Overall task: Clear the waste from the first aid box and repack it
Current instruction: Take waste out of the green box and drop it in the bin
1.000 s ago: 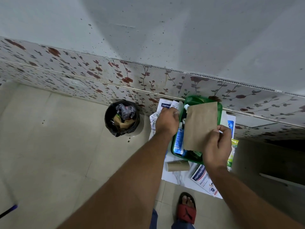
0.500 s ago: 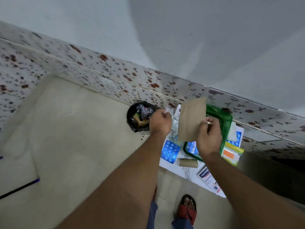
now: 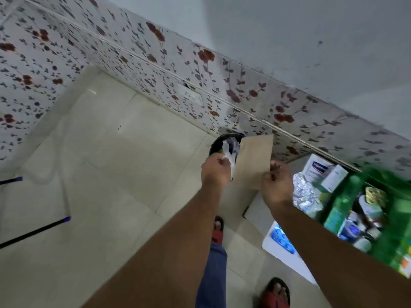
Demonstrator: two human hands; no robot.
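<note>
Low at the right edge, on the floor by the flowered wall tiles (image 3: pixel 155 70): green first aid box (image 3: pixel 391 218), open, crowded with small bottles and packets, blurred. Just beside its left wall, white cartons (image 3: pixel 333 177), a crinkled foil sheet (image 3: pixel 304 192) and a blue blister pack (image 3: pixel 283 240) on white paper (image 3: pixel 289 261). Further left, right hand (image 3: pixel 277 187) pinching the lower corner of a brown paper envelope (image 3: pixel 253 163) — held upright. Left hand (image 3: pixel 215 172) closed around a scrap of clear plastic wrap (image 3: pixel 229 155), right over the black-lined bin (image 3: pixel 224 141) against the wall. Below, red sandals (image 3: pixel 277 295) on pale floor tiles (image 3: pixel 111 174).
</note>
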